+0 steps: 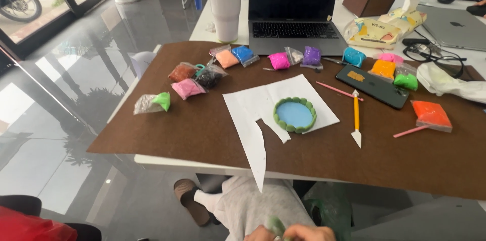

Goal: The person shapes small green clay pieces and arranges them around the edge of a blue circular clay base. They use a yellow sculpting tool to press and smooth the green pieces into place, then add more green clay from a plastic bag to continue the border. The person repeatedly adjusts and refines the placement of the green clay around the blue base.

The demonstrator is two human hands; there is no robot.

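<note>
At the bottom edge, over my lap, my left hand (259, 234) and my right hand (315, 232) are pressed together around a small blurred piece of green clay (276, 225). Only the tops of both hands show. On the brown mat (192, 129) a round blue clay disc with a green rim (295, 114) rests on torn white paper (248, 107), well beyond my hands. A yellow-handled sculpting tool (356, 119) lies to the right of the disc.
Several small bags of coloured clay are spread over the mat, among them green (152, 102), pink (187, 88) and orange (431, 114). A dark phone (374, 86), pink sticks (338, 91), a laptop (296, 13), a tall tumbler (224, 3) and glasses (435, 54) lie farther back.
</note>
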